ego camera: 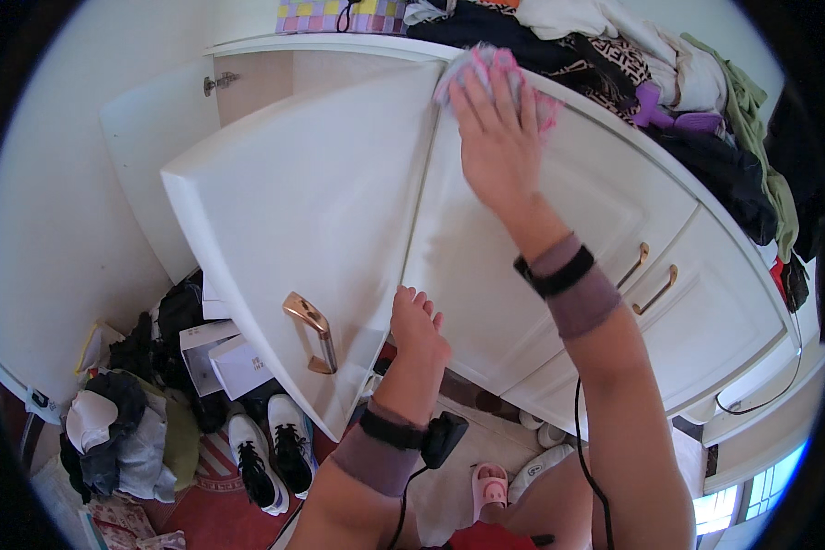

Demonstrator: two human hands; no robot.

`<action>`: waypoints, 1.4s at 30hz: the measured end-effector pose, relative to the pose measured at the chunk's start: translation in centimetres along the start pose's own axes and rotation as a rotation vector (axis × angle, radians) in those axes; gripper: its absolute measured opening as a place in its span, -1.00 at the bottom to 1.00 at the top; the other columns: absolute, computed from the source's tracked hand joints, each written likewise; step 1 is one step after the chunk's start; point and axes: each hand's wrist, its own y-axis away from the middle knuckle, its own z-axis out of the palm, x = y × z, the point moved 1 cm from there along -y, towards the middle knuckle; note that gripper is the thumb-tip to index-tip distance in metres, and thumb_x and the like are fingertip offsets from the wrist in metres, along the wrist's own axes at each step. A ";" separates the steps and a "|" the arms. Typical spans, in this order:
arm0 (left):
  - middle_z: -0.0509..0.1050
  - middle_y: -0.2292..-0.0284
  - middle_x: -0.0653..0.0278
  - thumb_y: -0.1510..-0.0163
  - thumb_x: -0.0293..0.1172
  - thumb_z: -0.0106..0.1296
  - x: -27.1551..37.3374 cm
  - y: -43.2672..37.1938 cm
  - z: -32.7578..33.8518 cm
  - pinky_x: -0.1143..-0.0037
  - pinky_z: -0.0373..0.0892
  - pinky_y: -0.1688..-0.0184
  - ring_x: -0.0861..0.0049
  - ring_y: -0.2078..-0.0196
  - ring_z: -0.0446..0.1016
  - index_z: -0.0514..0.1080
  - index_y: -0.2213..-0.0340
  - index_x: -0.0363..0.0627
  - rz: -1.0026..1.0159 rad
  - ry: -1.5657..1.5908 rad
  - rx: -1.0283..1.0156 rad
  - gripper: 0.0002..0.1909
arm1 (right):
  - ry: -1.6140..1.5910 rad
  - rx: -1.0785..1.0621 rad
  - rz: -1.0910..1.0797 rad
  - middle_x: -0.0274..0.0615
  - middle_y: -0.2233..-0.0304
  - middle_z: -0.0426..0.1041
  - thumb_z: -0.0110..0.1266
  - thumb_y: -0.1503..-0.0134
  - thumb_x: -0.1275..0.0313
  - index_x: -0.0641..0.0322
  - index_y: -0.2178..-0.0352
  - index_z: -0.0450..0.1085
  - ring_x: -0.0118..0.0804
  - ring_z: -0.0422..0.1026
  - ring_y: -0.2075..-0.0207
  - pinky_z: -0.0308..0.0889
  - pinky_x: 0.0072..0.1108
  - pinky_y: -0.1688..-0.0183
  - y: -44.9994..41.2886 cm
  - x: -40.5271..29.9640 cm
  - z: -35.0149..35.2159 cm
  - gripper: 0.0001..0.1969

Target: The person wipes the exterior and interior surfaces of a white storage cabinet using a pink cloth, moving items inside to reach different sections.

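Observation:
My right hand (498, 144) presses a pink and grey cloth (478, 65) with spread fingers against the top edge of a closed white cabinet door (481, 261). To the left, another white cabinet door (302, 199) with a copper-coloured handle (313, 333) stands swung open. My left hand (419, 320) is low by the seam between these two doors, fingers loosely bent and nothing visible in them. Its palm is partly hidden, and whether it touches a door is unclear. Both wrists wear purple-grey bands with black straps.
Clothes (687, 75) are heaped on the cabinet top beside a woven basket (378, 17). Lower left are sneakers (251, 454), white boxes (237, 364) and a pile of garments (137, 440). Two more handles (653, 292) stick out at right. A black cable (584, 454) hangs along my right arm.

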 end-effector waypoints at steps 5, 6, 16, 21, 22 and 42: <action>0.24 0.02 0.20 -0.14 -0.04 -0.22 -1.1 -1.0 0.0 0.38 0.10 -0.09 0.46 0.02 0.21 0.16 -0.04 -0.17 -0.022 -0.019 0.001 -0.45 | 0.015 -0.076 -0.028 -0.19 -0.13 0.19 -0.12 -0.01 0.46 0.24 0.00 0.27 -0.08 0.05 -0.20 -0.12 -0.18 -0.23 1.9 -0.2 2.5 -0.55; 0.24 0.02 0.20 -0.14 -0.04 -0.22 -0.9 -1.2 -0.2 0.38 0.10 -0.08 0.46 0.02 0.21 0.16 -0.04 -0.16 -0.003 -0.014 0.004 -0.45 | -0.028 -0.102 -0.023 -0.17 -0.13 0.18 -0.12 -0.01 0.47 0.26 0.00 0.26 -0.06 0.05 -0.20 -0.12 -0.19 -0.23 2.8 -1.4 2.8 -0.54; 0.28 0.08 0.21 -0.13 -0.04 -0.21 -1.2 -1.9 -0.2 0.39 0.12 -0.03 0.46 0.11 0.22 0.18 -0.01 -0.17 0.018 -0.016 0.025 -0.47 | -0.290 -0.656 -0.070 -0.15 -0.26 -0.10 -0.18 0.01 0.47 0.29 -0.16 0.01 -0.03 -0.18 -0.29 -0.23 -0.32 -0.28 21.6 -11.4 5.2 -0.38; 0.29 0.10 0.23 -0.11 -0.05 -0.19 -0.9 -1.8 -0.1 0.38 0.13 -0.01 0.49 0.15 0.23 0.20 0.02 -0.16 0.020 -0.014 -0.008 -0.49 | -0.848 -1.293 0.251 -0.18 -0.26 -0.08 -0.17 -0.03 0.31 0.19 -0.19 -0.05 -0.12 -0.14 -0.29 -0.22 -0.31 -0.27 24.8 -13.3 4.9 -0.34; 0.29 0.11 0.23 -0.12 -0.05 -0.21 -1.0 -1.8 -0.1 0.38 0.12 -0.02 0.48 0.14 0.23 0.21 0.02 -0.16 0.020 -0.011 -0.005 -0.49 | -0.839 -1.290 0.258 -0.18 -0.26 -0.08 -0.17 -0.03 0.31 0.19 -0.19 -0.05 -0.12 -0.14 -0.29 -0.22 -0.31 -0.27 25.4 -13.0 5.1 -0.34; 0.26 0.07 0.23 -0.16 -0.01 -0.29 -1.2 -1.7 0.1 0.39 0.11 -0.06 0.48 0.07 0.21 0.17 -0.02 -0.15 0.054 -0.032 0.077 -0.46 | -0.374 -0.403 -0.031 -0.11 -0.20 0.05 -0.15 -0.01 0.47 0.27 -0.03 0.23 -0.08 -0.06 -0.27 -0.08 -0.18 -0.22 15.1 -6.8 2.7 -0.53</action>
